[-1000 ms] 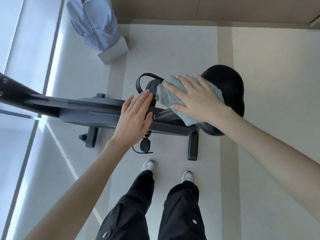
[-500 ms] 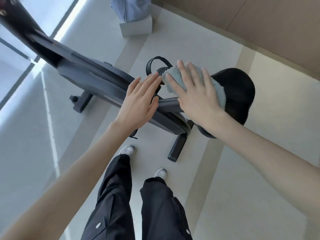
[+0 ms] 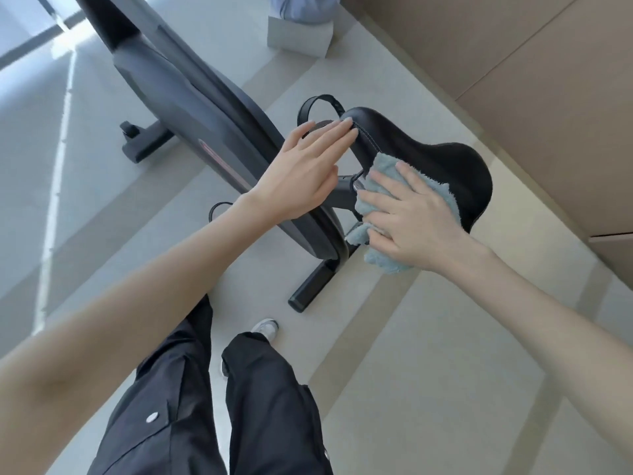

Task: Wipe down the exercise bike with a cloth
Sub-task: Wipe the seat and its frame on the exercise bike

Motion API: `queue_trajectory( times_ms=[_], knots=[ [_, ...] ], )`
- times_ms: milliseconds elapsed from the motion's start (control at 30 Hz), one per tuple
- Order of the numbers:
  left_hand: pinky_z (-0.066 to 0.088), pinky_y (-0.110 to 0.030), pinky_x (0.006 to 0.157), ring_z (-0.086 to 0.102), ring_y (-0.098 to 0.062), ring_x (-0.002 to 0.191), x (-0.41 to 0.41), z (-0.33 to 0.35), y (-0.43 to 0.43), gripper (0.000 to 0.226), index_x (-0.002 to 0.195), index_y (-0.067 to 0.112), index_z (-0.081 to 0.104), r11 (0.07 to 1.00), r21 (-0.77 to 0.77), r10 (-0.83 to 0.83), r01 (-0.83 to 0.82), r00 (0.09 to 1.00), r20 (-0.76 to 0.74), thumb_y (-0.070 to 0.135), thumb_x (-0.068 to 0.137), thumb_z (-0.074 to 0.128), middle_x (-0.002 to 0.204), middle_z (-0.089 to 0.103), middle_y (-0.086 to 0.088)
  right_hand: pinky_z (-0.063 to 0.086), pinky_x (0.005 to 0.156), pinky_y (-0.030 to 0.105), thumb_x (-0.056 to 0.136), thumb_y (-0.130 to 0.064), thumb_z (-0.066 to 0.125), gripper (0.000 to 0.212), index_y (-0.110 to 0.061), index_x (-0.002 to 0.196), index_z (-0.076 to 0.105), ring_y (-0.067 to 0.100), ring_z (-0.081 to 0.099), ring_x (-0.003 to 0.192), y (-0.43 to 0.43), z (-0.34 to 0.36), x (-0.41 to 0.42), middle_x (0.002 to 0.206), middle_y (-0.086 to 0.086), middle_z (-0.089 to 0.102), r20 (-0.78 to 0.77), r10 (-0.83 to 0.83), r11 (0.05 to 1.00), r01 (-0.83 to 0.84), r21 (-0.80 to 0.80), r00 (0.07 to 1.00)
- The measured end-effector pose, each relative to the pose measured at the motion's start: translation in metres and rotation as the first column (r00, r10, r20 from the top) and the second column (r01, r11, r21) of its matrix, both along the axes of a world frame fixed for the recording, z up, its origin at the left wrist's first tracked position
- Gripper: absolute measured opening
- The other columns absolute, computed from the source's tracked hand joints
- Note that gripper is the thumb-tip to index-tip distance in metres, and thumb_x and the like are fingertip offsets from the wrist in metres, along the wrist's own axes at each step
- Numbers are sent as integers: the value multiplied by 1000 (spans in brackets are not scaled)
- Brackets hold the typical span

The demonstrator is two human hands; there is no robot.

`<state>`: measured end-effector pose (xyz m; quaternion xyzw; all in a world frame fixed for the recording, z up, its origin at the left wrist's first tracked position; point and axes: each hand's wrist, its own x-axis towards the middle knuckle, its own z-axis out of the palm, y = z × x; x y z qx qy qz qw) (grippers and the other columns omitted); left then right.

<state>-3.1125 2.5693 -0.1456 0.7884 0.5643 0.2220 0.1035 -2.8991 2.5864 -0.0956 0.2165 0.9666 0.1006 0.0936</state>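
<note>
The dark grey exercise bike (image 3: 191,97) stands on the pale floor and runs from upper left down to its black saddle (image 3: 442,159) at centre right. My right hand (image 3: 411,221) lies flat on a light blue fluffy cloth (image 3: 383,166) and presses it against the near side of the saddle. The cloth hangs down below my palm. My left hand (image 3: 305,169) hovers with flat, spread fingers over the frame, its fingertips touching the saddle's nose. It holds nothing.
A strapped pedal (image 3: 317,104) sticks out behind the saddle's nose. The rear foot bar (image 3: 311,286) juts toward my white shoe (image 3: 265,329). A white box with blue fabric (image 3: 301,32) sits at the top. Brown wall panels (image 3: 513,63) run along the right.
My right hand slid the cloth from the saddle's nose down to its near side, uncovering the nose. My left hand moved from the frame to the saddle's nose. The camera swung left.
</note>
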Motion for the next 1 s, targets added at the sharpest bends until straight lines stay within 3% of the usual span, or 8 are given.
queue_trajectory(
  times_ms=[67, 167, 267, 367, 533, 700, 867, 1000],
  knots=[
    [11, -40, 116, 28, -22, 141, 1, 0, 1, 52, 145, 6, 34, 1000, 1, -3, 3, 1000, -2, 13, 93, 36, 153, 30, -9, 27, 111, 51, 87, -27, 48, 28, -15, 87, 74, 29, 52, 122, -2, -3, 11, 119, 5, 65, -84, 59, 998, -61, -14, 995],
    [12, -39, 116, 28, -22, 141, 1, 0, 2, 53, 145, 7, 33, 1000, 11, -12, 12, 1000, -7, 14, 93, 37, 154, 28, -9, 27, 109, 55, 88, -33, 50, 27, -22, 102, 70, 30, 47, 128, -7, -6, 31, 130, 8, 58, -167, 79, 997, -80, 0, 983],
    [11, -39, 116, 26, -22, 142, 5, 3, 5, 54, 147, 10, 31, 999, 7, -48, 48, 999, -24, 18, 94, 33, 154, 27, -9, 26, 108, 59, 87, -44, 54, 39, -25, 120, 63, 32, 39, 134, -12, -7, 48, 138, 12, 51, -201, 33, 999, -31, 16, 979],
    [12, -40, 116, 25, -22, 142, 9, 8, 10, 54, 147, 11, 31, 997, 3, -77, 77, 996, -34, 24, 94, 27, 154, 27, -9, 28, 108, 59, 85, -48, 60, 47, -24, 126, 60, 32, 36, 135, -11, -7, 61, 140, 13, 48, -244, 4, 1000, -5, -1, 970],
    [11, -40, 117, 23, -21, 143, 11, 10, 14, 55, 147, 12, 30, 996, -18, -86, 85, 996, -40, 26, 95, 24, 155, 27, -7, 20, 114, 52, 88, -52, 53, 57, -23, 137, 46, 27, 25, 140, -8, -3, 74, 148, 12, 34, -277, -194, 971, 146, -187, 941],
    [10, -42, 118, 22, -21, 144, 13, 11, 13, 52, 148, 13, 29, 997, -46, -65, 63, 997, -30, 22, 96, 32, 155, 25, -6, 2, 118, 46, 94, -47, 30, 54, -26, 144, 32, 19, 9, 145, 8, 5, 50, 156, 6, 21, -232, -575, 799, 478, -364, 785],
    [9, -43, 118, 19, -19, 144, 14, 13, 12, 53, 149, 15, 28, 997, -64, -41, 38, 999, -33, 20, 96, 32, 156, 23, -4, -10, 115, 44, 100, -45, 21, 51, -31, 149, 17, 19, -2, 146, 33, 3, 34, 158, 4, 8, -124, -763, 634, 699, -331, 634],
    [8, -43, 118, 20, -18, 144, 15, 14, 12, 53, 148, 16, 29, 997, -68, -29, 26, 998, -51, 16, 95, 35, 156, 23, -3, -10, 115, 50, 99, -47, 14, 51, -31, 146, 26, 23, 0, 145, 61, 2, 6, 158, 7, 10, -48, -864, 498, 835, -232, 502]
  ],
)
